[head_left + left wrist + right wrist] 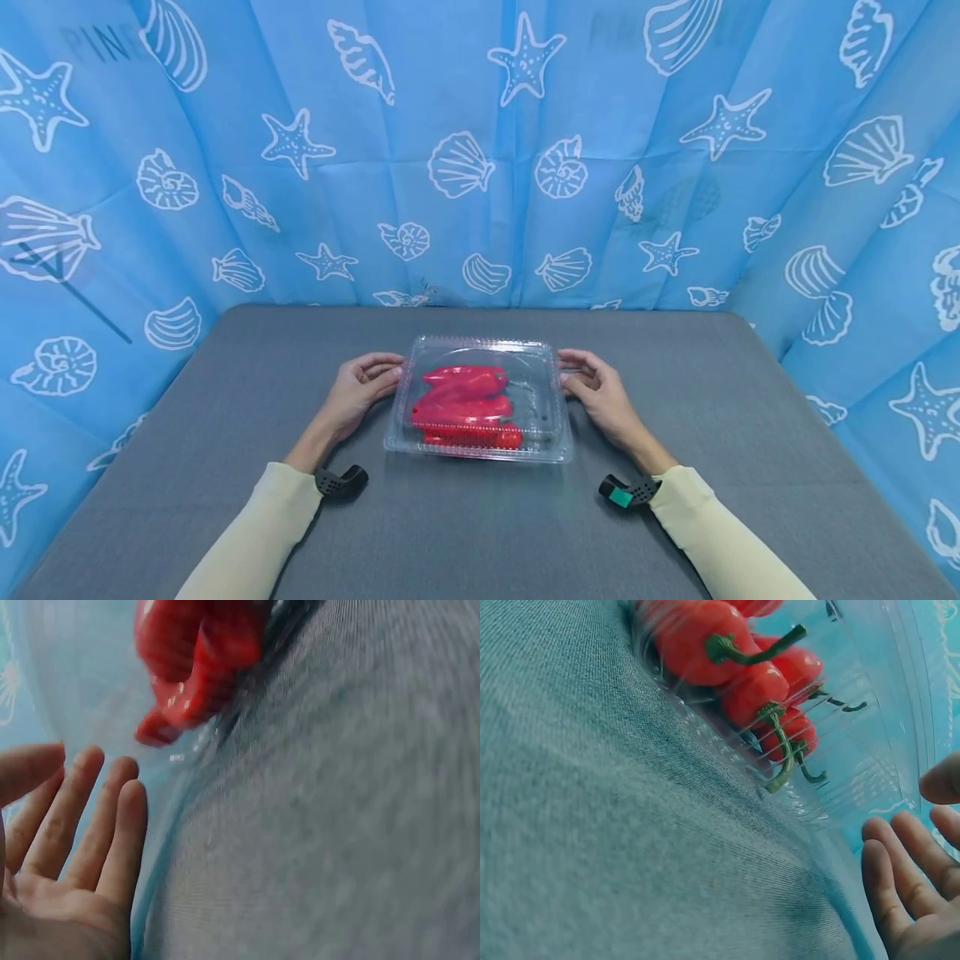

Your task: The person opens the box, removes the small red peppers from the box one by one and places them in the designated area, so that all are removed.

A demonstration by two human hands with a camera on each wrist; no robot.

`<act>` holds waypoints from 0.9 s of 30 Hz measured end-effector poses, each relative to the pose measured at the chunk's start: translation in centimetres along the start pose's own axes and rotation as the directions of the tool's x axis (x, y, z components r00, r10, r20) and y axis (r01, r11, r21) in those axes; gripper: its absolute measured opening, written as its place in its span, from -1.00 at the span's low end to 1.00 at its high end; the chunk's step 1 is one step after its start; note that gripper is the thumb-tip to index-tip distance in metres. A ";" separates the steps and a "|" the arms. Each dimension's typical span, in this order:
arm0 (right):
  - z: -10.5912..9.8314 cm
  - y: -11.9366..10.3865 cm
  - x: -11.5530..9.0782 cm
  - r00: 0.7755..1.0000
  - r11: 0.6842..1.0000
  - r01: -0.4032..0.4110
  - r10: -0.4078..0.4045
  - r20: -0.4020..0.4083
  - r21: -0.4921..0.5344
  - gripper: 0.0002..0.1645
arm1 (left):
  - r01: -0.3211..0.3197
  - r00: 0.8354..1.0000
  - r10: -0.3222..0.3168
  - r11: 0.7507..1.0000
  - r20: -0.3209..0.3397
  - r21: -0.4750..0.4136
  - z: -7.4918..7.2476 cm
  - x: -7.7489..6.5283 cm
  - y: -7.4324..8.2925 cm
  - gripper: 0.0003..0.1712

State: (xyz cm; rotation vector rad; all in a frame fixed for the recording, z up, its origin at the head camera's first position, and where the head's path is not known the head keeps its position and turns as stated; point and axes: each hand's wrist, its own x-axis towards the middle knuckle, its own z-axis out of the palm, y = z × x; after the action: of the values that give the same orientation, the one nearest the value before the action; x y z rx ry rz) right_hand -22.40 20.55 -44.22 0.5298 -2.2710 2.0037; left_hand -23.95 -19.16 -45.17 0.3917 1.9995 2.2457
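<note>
A clear plastic clamshell box (540,400) sits on the table with its lid down. Inside it lie several red peppers (465,408), their green stems (780,750) pointing toward the box's right side. At the left side of the box is my left hand (365,387), its fingers extended toward the wall; the left wrist view shows them nearly straight. My right hand (600,396) mirrors it at the right side, with loosely extended fingers by the wall. Whether the fingertips touch the plastic is hard to tell.
A grey cloth covers the table (480,525). Behind and on both sides hangs a blue curtain (480,108) printed with white shells and starfish. Dark bands (341,482) are worn on both wrists, below pale sleeves.
</note>
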 end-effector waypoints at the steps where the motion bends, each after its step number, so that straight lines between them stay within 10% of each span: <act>1: 0.1 0.0 0.0 1.000 1.000 0.003 -0.003 -0.027 -0.004 -0.55 | -0.007 1.000 0.007 1.000 -0.017 0.007 0.1 0.0 0.0 -0.61; 13: 0.5 -0.6 0.0 0.997 0.999 -0.006 0.008 -0.075 0.034 -0.58 | -0.034 0.998 0.035 0.999 -0.055 0.033 0.7 0.0 0.3 -0.51; 21: 0.4 -0.5 -0.1 1.000 1.000 0.008 -0.008 0.001 0.001 -0.46 | -0.182 0.982 0.169 0.966 0.084 0.184 1.2 -0.5 0.5 -0.27; 27: 0.4 -0.3 -0.2 1.000 0.999 0.012 -0.010 0.029 -0.041 -0.41 | -0.209 0.969 0.157 0.933 0.192 0.291 2.0 -0.4 0.5 0.06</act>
State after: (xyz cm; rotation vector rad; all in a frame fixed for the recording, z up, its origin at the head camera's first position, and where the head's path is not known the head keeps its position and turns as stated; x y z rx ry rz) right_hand -22.10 20.17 -44.05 0.5702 -2.3157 1.9518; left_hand -22.96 -17.39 -44.51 0.8005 2.3105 1.9112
